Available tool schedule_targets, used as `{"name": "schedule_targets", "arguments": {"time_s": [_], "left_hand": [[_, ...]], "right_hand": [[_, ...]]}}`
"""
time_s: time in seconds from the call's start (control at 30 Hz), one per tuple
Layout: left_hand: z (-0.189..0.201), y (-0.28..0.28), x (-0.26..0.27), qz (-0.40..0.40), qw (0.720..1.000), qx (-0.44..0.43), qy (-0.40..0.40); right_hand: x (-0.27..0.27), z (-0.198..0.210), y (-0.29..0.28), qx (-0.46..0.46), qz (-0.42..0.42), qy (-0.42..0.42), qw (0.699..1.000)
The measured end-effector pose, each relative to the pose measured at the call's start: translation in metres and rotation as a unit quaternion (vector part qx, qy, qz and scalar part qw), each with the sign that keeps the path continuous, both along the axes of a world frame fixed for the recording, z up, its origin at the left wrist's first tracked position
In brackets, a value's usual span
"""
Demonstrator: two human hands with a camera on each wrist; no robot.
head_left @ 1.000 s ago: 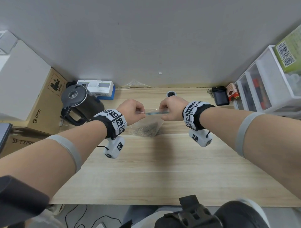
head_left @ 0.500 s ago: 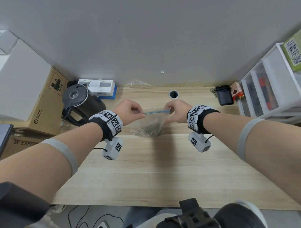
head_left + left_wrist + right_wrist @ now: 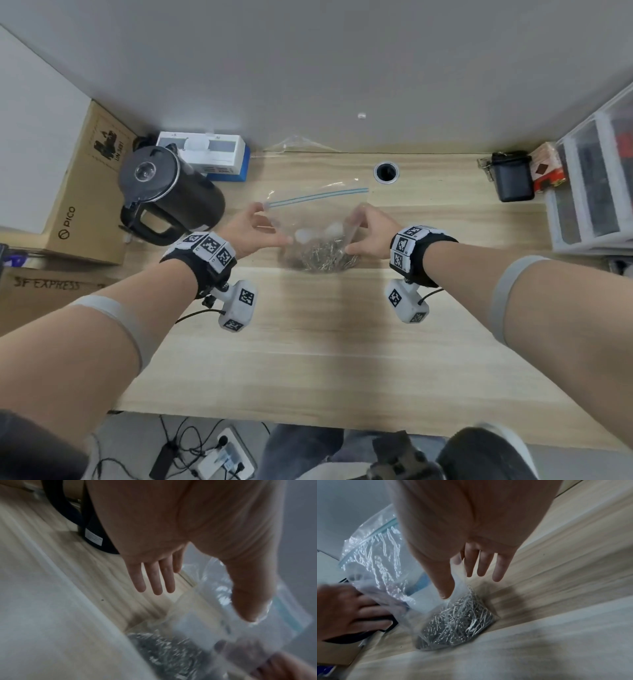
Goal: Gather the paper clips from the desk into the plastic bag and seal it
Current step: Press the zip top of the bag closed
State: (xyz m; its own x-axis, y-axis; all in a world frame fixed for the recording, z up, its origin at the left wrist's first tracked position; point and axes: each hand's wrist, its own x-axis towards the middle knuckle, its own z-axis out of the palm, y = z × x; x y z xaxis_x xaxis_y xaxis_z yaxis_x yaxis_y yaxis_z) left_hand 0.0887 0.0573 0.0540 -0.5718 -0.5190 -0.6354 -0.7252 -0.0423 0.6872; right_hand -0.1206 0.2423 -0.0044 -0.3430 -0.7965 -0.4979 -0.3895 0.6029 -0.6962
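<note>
The clear plastic bag (image 3: 318, 219) rests on the wooden desk (image 3: 308, 342), its blue zip strip (image 3: 318, 197) leaning toward the wall. A heap of silver paper clips (image 3: 318, 260) fills its bottom; they show sharply in the right wrist view as paper clips (image 3: 457, 620). My left hand (image 3: 257, 229) is at the bag's left side with fingers straight, and its thumb (image 3: 248, 601) touches the plastic. My right hand (image 3: 366, 229) is at the bag's right edge, fingers (image 3: 500, 566) spread, thumb against the film. Neither hand grips anything.
A black kettle (image 3: 171, 192) stands just left of my left hand, with a white and blue box (image 3: 212, 154) and cardboard boxes (image 3: 85, 192) behind. A cable hole (image 3: 386, 171), a black case (image 3: 512, 178) and plastic drawers (image 3: 589, 192) lie at the back right. Another clear bag (image 3: 298, 144) lies by the wall.
Both hands pinched the zip strip at its ends before. Now they have let go and spread their fingers, dropping to the bag's sides; the bag's top leans back toward the wall.
</note>
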Motion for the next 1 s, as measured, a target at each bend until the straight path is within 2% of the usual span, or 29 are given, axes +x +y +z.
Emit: {"name": "schedule_targets", "arguments": {"time_s": [0.1,0.2,0.23,0.3,0.37,0.43,0.57,0.63,0.7,0.83,1.0], "left_hand": [[-0.019,0.01,0.002,-0.068,0.997,0.006,-0.019],[-0.033,0.013,-0.006,-0.082,0.995,-0.048,-0.032],[-0.037,0.011,-0.011,-0.073,0.995,-0.056,-0.04],[-0.04,0.008,-0.021,-0.007,0.999,-0.028,-0.033],[-0.04,0.006,-0.033,0.059,0.998,0.016,-0.016],[-0.038,0.003,-0.042,0.083,0.996,0.021,-0.02],[-0.032,0.004,-0.06,0.129,0.991,-0.016,-0.024],[-0.028,0.01,-0.067,0.144,0.987,-0.071,-0.019],[-0.022,0.018,-0.07,0.127,0.983,-0.13,0.0],[-0.01,0.029,-0.072,0.082,0.98,-0.16,0.08],[-0.008,0.026,-0.068,-0.024,0.984,-0.168,0.062]], "right_hand": [[0.002,-0.011,-0.005,-0.01,0.004,-0.005,1.0],[0.001,-0.017,-0.012,-0.014,-0.023,-0.018,0.999],[-0.001,-0.016,-0.015,-0.007,-0.032,-0.019,0.999],[-0.005,-0.014,-0.021,-0.001,-0.062,-0.031,0.998],[-0.012,-0.011,-0.026,-0.01,-0.118,-0.08,0.99],[-0.018,-0.006,-0.03,-0.013,-0.178,-0.132,0.975],[-0.022,0.005,-0.033,-0.019,-0.248,-0.118,0.961],[-0.02,0.01,-0.03,-0.051,-0.266,-0.108,0.957],[-0.018,0.014,-0.024,-0.086,-0.262,-0.102,0.956],[-0.019,0.019,-0.017,-0.125,-0.232,-0.099,0.96],[-0.021,0.034,-0.007,-0.098,-0.178,-0.077,0.976]]}}
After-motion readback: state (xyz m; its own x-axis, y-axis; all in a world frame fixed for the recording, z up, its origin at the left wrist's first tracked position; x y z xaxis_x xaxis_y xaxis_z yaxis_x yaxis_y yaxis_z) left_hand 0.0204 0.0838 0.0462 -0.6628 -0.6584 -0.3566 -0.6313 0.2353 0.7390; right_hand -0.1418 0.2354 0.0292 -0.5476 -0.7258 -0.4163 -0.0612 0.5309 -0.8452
